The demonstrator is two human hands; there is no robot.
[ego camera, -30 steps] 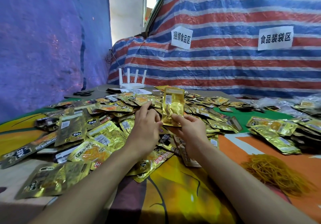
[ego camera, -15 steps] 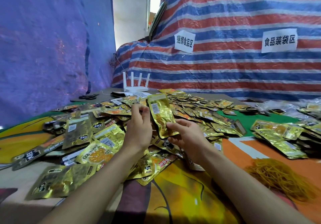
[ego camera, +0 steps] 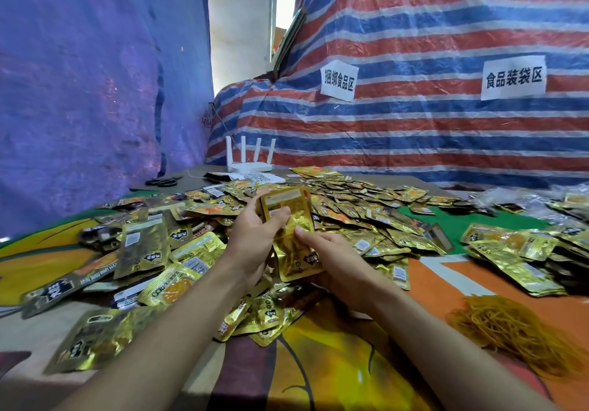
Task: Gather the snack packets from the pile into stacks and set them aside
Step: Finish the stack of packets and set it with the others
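Observation:
A wide pile of gold snack packets [ego camera: 357, 213] covers the middle of the table. My left hand [ego camera: 255, 238] grips a small stack of gold packets [ego camera: 288, 216] held upright above the pile, thumb across its front. My right hand [ego camera: 331, 257] holds the stack's lower part, where one packet [ego camera: 298, 261] hangs down, thumb on its front. More packets [ego camera: 153, 251] lie spread to the left, some face down.
A group of packets [ego camera: 516, 251] lies at the right on the orange cloth. A heap of yellow rubber bands [ego camera: 510, 331] sits at the near right. A white router [ego camera: 250, 163] and scissors [ego camera: 162, 182] stand at the back. Tarpaulin walls close in left and behind.
A packet that my right hand held up has been brought against those in my left hand, and both hands have come together and lower, over the pile.

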